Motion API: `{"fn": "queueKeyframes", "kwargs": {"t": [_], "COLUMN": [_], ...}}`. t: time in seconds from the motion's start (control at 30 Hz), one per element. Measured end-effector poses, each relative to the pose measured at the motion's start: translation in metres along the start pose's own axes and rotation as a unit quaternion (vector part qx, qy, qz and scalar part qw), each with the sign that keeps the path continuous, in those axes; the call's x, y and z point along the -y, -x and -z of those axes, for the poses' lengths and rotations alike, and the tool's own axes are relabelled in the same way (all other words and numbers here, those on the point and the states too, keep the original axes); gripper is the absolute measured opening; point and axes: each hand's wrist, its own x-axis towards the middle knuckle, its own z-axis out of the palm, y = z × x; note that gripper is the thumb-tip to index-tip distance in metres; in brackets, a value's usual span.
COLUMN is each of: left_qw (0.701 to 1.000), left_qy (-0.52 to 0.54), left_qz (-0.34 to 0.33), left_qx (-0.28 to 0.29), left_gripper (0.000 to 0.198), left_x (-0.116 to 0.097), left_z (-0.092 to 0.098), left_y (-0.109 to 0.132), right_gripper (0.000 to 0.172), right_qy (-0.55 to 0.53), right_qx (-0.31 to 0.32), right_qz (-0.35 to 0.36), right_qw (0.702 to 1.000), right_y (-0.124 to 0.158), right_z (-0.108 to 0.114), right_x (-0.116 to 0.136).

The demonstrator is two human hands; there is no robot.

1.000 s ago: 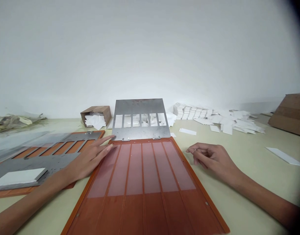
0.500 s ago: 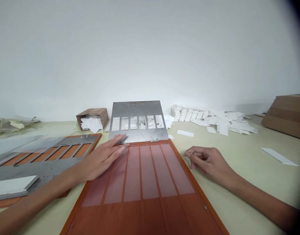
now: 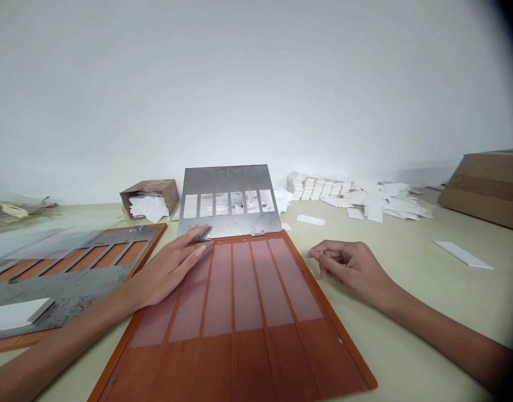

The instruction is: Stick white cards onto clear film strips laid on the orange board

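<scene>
Left hand (image 3: 164, 268) is open, palm down, fingers extended, gripping nothing; its fingertips (image 3: 199, 234) rest at the bottom edge of the steel plate (image 3: 225, 181), beside the hinges (image 3: 259, 231). The plate stands tilted up off the far end of the orange board (image 3: 243, 363), hinged to it; its row of slots shows the white clutter behind (five or six slots, the angle makes the count awkward). Right hand (image 3: 351, 268) lies on the table (image 3: 407, 340) just off the board's right edge, loosely curled, fingers half closed, nothing visible in it; it touches neither board nor plate. On the board, translucent strips (image 3: 243, 285) fill the lanes at the end nearest the hinges; the lanes nearer the camera show bare orange. Step in hand, as far as the frame shows: plate up, board exposed, left hand at the hinged edge. Further left, a second orange board (image 3: 133, 254) lies under a slotted steel stencil (image 3: 67, 285), with a white slab (image 3: 13, 315) on top; beyond sit a cardboard box (image 3: 150, 192) stuffed with white cards, a card pile (image 3: 340, 192), a loose strip (image 3: 461, 254) and a carton (image 3: 487, 190).
</scene>
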Motion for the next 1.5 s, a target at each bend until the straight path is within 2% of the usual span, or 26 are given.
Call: {"fn": "queueKeyframes", "kwargs": {"t": [0.23,0.5,0.7,0.77,0.87,0.97,1.13,1.33,1.5], "left_qw": [1.0,0.991,0.987,0.986,0.986,0.987,0.99,0.998,0.997], "left_qy": [-0.015,-0.123,-0.142,-0.145,-0.146,-0.137,-0.119,-0.036,0.043], "left_qz": [-0.003,-0.061,-0.076,-0.072,-0.071,-0.073,-0.076,-0.05,0.01], "left_qx": [0.015,-0.005,0.021,0.026,0.03,0.033,0.021,0.012,-0.061], "left_gripper": [0.052,0.045,0.045,0.045,0.045,0.045,0.044,0.048,0.051], "left_x": [-0.001,0.002,0.005,0.005,0.005,0.006,0.01,0.009,0.014], "left_z": [0.002,0.001,0.003,0.003,0.002,0.001,0.001,0.004,0.009], "left_y": [0.001,-0.004,-0.005,-0.005,-0.006,-0.007,-0.008,-0.008,-0.012], "right_gripper": [0.035,0.033,0.03,0.032,0.04,0.047,0.049,0.05,0.052], "right_qy": [0.003,-0.007,0.016,0.046,0.094,0.125,0.191,0.208,0.181], "right_qx": [0.0,0.006,-0.003,-0.019,-0.017,0.034,0.11,0.138,0.13], "right_qz": [0.006,0.0,0.003,0.018,0.082,0.13,0.156,0.148,0.151], "right_qw": [1.0,1.0,1.0,0.999,0.992,0.983,0.963,0.957,0.963], "right_y": [0.001,-0.001,-0.002,-0.001,-0.004,-0.017,-0.043,-0.045,-0.047], "right_z": [0.001,-0.001,-0.002,-0.001,-0.001,-0.005,-0.013,-0.013,-0.014], "right_x": [0.002,-0.002,-0.003,-0.002,-0.001,-0.002,0.0,0.001,-0.004]}}
